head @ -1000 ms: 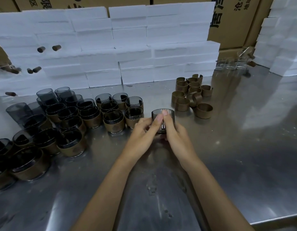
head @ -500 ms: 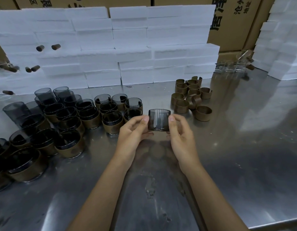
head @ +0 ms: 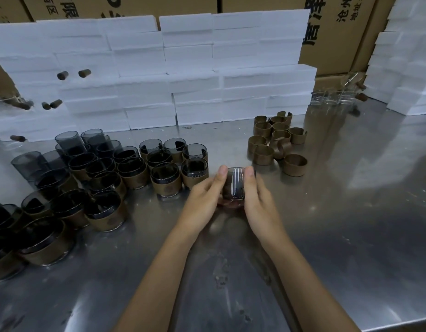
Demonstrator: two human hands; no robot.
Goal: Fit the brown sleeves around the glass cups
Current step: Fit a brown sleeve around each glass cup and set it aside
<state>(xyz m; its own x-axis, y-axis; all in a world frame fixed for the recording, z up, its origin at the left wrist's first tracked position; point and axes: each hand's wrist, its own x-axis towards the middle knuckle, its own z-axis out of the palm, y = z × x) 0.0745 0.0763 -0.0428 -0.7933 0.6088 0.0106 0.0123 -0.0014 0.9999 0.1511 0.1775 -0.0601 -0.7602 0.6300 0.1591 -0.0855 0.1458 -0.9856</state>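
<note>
At the centre of the frame, both hands pinch one smoked glass cup (head: 234,185) between them, the left hand (head: 203,203) and right hand (head: 261,206) each curled against a side wall. Glass is stiff, slick and breakable, so gripping the walls suits it. Loose brown sleeves (head: 276,142) stand upper right on the bench (head: 350,224); sleeved cups (head: 166,179) crowd the left, seemingly empty.
</note>
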